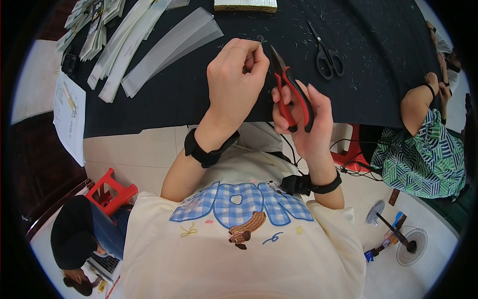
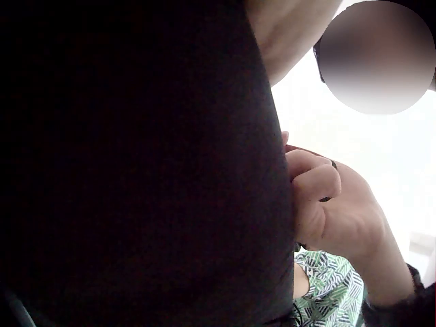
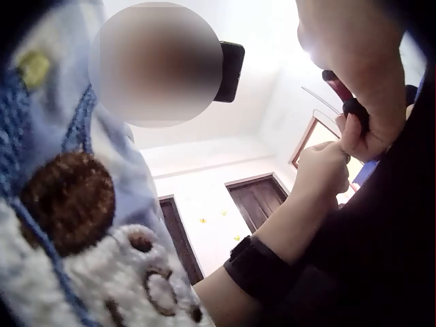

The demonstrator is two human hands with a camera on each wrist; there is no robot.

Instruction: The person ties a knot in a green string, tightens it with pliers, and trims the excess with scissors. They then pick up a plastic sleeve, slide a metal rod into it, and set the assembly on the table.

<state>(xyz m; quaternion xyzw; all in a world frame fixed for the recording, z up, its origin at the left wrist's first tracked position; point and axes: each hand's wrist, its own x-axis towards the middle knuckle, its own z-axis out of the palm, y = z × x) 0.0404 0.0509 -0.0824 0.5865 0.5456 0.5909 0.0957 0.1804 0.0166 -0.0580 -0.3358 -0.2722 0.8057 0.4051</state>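
In the head view my left hand (image 1: 231, 79) is raised over the black-covered table, thumb and index finger pinching a small, dark, thin looped piece like wire (image 1: 261, 39); its exact kind I cannot tell. My right hand (image 1: 318, 117) holds long-nose pliers (image 1: 305, 104) with red and black handles, fingers around the grips. The pliers' tips point up and left, just beside the left fingertips. In the right wrist view, the left hand (image 3: 323, 167) appears close by the right hand (image 3: 371, 82), with part of a red handle (image 3: 335, 85) showing.
Black scissors (image 1: 326, 60) lie to the right among scattered wire clippings. Clear plastic strips (image 1: 174, 52) and packets (image 1: 102, 30) cover the left side, near a written sheet (image 1: 69, 119). A cardboard block (image 1: 245, 6) stands at the back. Another person (image 1: 423, 129) sits at the right.
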